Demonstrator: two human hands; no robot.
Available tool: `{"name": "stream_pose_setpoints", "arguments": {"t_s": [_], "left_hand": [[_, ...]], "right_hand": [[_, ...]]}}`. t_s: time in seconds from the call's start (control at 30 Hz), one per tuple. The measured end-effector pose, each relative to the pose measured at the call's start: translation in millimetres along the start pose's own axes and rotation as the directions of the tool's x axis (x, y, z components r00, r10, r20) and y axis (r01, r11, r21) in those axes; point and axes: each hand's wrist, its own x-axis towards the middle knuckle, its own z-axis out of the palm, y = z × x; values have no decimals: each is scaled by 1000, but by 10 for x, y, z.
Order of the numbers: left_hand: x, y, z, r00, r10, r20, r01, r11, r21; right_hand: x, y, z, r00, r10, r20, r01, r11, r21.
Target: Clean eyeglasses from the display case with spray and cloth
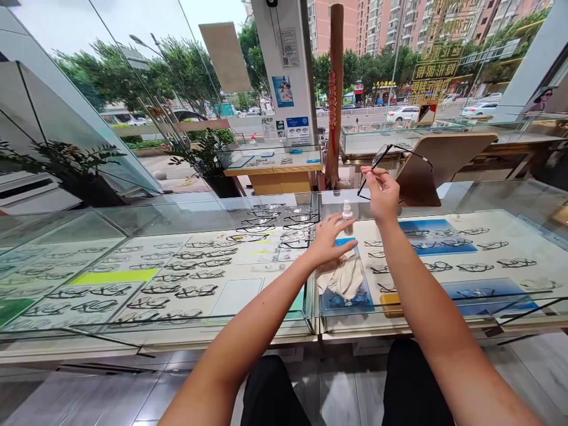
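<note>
Raised above the glass counter, my right hand (384,192) pinches a pair of dark-framed eyeglasses (382,155), whose temple arms stick out to the right and below. My left hand (332,239) is open, fingers spread, just in front of a small white-capped spray bottle (347,210); whether the fingers touch the bottle I cannot tell. Under the left hand lies a crumpled beige cloth (341,278) on the counter top. Left of that hand, several pairs of eyeglasses (252,229) stand in rows on the glass.
The glass display counter (317,319) holds many more eyeglasses inside. A wooden chair back (444,160) rises behind the counter on the right. A wooden post (333,89), potted plants (213,154) and a small display table (284,177) stand farther back by the windows.
</note>
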Motion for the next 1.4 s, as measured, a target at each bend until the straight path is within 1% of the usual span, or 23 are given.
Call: {"name": "stream_pose_setpoints", "arguments": {"t_s": [0.03, 0.1, 0.17, 0.23, 0.3, 0.33, 0.4, 0.47, 0.53, 0.6, 0.67, 0.7, 0.77, 0.83, 0.9, 0.97, 1.0, 1.1, 1.17, 1.23, 1.27, 1.33, 1.4], "left_hand": [[6, -31, -70, 996, -4, -93, 3, 1000, -11], [24, -122, -222, 964, -42, -264, 19, 996, -88], [51, -230, -367, 910, -151, -385, 41, 959, -279], [83, -320, -485, 849, -309, -429, 46, 851, -523], [112, -366, -578, 802, -437, -408, 36, 717, -697], [122, -369, -617, 789, -479, -385, 33, 659, -752], [128, -344, -688, 785, -530, -322, 33, 554, -832], [117, -295, -755, 814, -532, -233, 37, 447, -894], [95, -246, -819, 859, -497, -123, 74, 358, -931], [71, -210, -872, 887, -460, -45, 118, 319, -940], [57, -195, -903, 898, -441, -17, 142, 326, -935], [55, -196, -908, 900, -434, -23, 139, 337, -931], [60, -217, -890, 900, -433, -43, 135, 372, -918], [74, -257, -842, 883, -457, -105, 133, 459, -879], [88, -302, -778, 855, -470, -217, 127, 597, -792], [95, -340, -718, 834, -445, -327, 120, 725, -679], [95, -355, -695, 831, -420, -364, 116, 771, -626], [89, -383, -658, 830, -356, -430, 97, 851, -516], [86, -394, -654, 823, -344, -451, 84, 860, -503], [83, -397, -657, 828, -355, -434, 84, 844, -529], [80, -392, -657, 837, -353, -419, 87, 841, -534], [67, -365, -654, 857, -322, -403, 95, 867, -490], [48, -313, -639, 879, -258, -400, 97, 920, -381]], "right_hand": [[-1, 7, -3, 1000, 4, -8, -4, 1000, 17], [-16, 16, 4, 1000, 24, -15, -23, 999, 41], [-51, 17, 33, 998, 57, 11, -58, 997, 47], [-104, 5, 86, 992, 95, 78, -99, 994, 44], [-166, -20, 152, 978, 135, 157, -143, 989, 42], [-197, -39, 186, 968, 157, 198, -169, 985, 45], [-255, -86, 248, 933, 212, 291, -241, 968, 68], [-303, -139, 298, 871, 266, 414, -332, 939, 95], [-346, -190, 334, 786, 312, 534, -422, 902, 94], [-385, -230, 363, 704, 351, 617, -499, 863, 78], [-420, -261, 386, 644, 375, 667, -558, 826, 74], [-435, -272, 397, 623, 381, 683, -580, 811, 78], [-461, -291, 414, 597, 386, 703, -615, 783, 93], [-481, -303, 427, 577, 392, 716, -647, 754, 109], [-499, -309, 437, 559, 389, 732, -669, 733, 121], [-517, -311, 445, 546, 378, 747, -674, 728, 125], [-525, -311, 449, 543, 370, 754, -671, 731, 125], [-548, -314, 462, 531, 341, 776, -649, 752, 114], [-551, -318, 465, 524, 331, 785, -645, 756, 112], [-537, -321, 460, 537, 341, 772, -658, 742, 130], [-524, -321, 454, 554, 352, 754, -667, 730, 149], [-489, -318, 439, 605, 382, 699, -677, 708, 200], [-455, -317, 426, 656, 405, 637, -667, 705, 239]]}}
